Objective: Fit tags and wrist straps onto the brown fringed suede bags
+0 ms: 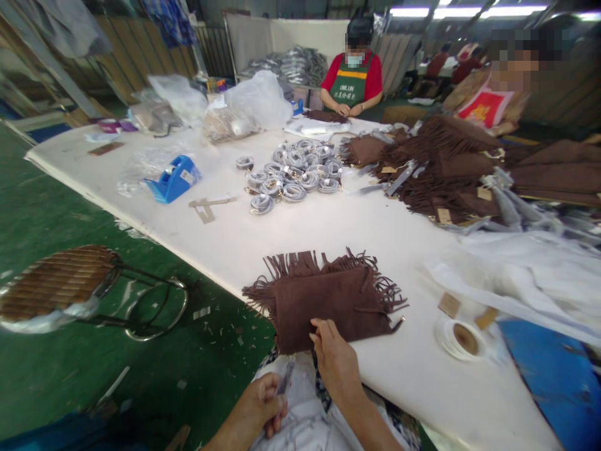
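Observation:
A dark brown fringed suede bag [323, 300] lies flat at the near edge of the white table, its fringe spread along the far side and both ends. My right hand [335, 360] is at the bag's near edge, its curled fingers on top of the suede and its thumb partly hidden. Below the bag's left corner, over my lap, my left hand [260, 404] is closed with a thin greyish piece between thumb and fingers. That piece is blurred, so its kind does not show.
Coiled wrapped straps [293, 169] lie mid-table. A blue tape dispenser [173, 178] stands left. More brown fringed bags [446, 156] are piled right. A white roll [457, 338] and blue sheet [549, 376] sit near right. A stool [56, 285] stands left; co-workers sit across.

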Action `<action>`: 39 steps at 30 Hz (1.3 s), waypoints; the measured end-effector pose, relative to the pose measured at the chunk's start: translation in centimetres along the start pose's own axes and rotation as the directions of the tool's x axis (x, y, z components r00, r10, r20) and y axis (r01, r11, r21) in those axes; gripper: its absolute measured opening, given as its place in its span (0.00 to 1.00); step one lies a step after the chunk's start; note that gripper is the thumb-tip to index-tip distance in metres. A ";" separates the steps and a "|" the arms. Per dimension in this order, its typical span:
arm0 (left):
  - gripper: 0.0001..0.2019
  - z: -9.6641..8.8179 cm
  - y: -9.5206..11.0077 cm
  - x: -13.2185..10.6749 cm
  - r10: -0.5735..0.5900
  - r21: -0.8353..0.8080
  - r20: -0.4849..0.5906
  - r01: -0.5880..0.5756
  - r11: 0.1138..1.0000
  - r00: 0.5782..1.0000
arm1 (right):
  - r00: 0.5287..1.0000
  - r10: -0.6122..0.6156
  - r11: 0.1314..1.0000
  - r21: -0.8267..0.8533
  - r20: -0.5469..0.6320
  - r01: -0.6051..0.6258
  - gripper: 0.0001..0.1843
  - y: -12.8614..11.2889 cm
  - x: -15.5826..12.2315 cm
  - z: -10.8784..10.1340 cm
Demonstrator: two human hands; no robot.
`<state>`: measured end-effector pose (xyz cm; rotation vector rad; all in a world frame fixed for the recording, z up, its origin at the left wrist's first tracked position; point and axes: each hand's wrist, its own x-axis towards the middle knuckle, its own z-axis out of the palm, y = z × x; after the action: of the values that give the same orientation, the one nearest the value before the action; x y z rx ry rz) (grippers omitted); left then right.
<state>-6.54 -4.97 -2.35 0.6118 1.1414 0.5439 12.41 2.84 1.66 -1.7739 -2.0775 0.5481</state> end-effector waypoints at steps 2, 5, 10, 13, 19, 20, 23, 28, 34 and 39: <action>0.26 0.0 0.0 0.0 0.002 0.010 0.008 -0.002 1.000 1.000 | 1.000 0.001 1.000 -0.003 0.000 -0.001 0.14 0.0 0.0 0.0; 0.26 -0.1 0.1 -0.1 0.001 0.012 0.015 -0.001 1.000 1.000 | 1.000 0.000 1.000 -0.002 0.000 0.000 0.14 -0.1 0.0 -0.1; 0.25 0.0 0.3 0.2 -0.009 -0.050 0.027 0.011 0.999 1.000 | 1.000 0.002 1.000 0.002 -0.005 -0.002 0.14 -0.1 0.1 0.0; 0.26 0.1 0.5 0.6 0.001 -0.127 0.043 0.005 0.992 0.999 | 1.000 -0.003 1.000 -0.001 -0.012 0.003 0.14 0.0 0.0 0.1; 0.27 -0.6 0.6 0.0 -0.040 -0.107 0.016 0.041 0.993 0.999 | 1.000 -0.003 1.000 0.003 -0.001 0.003 0.14 0.2 0.1 -0.1; 0.27 -0.7 0.7 -0.2 -0.043 -0.115 0.009 0.044 0.992 0.999 | 1.000 -0.002 1.000 -0.006 0.000 0.002 0.14 0.2 0.1 0.0; 0.28 -0.8 1.0 0.0 -0.010 -0.135 0.011 0.012 0.991 1.000 | 1.000 0.000 0.999 -0.044 0.005 0.000 0.15 0.0 -0.3 0.2; 0.26 1.7 2.3 1.9 0.197 -0.052 0.000 -0.197 0.979 0.980 | 0.990 -0.143 0.971 -0.194 0.011 0.142 0.32 0.7 0.0 0.6; 0.24 2.6 3.5 3.2 0.252 0.144 -0.010 -0.248 0.958 0.968 | 0.982 -0.186 0.929 -0.323 0.020 0.182 0.28 4.0 5.2 -2.0; 0.13 -0.1 5.0 3.6 0.511 0.543 -0.389 -0.257 0.799 0.767 | 0.982 -0.188 0.912 -0.366 0.028 0.185 0.28 6.0 8.9 -3.4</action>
<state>-5.91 1.09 -1.32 1.1954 1.6992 0.8465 17.82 12.73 1.71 -1.7270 -2.4349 0.0989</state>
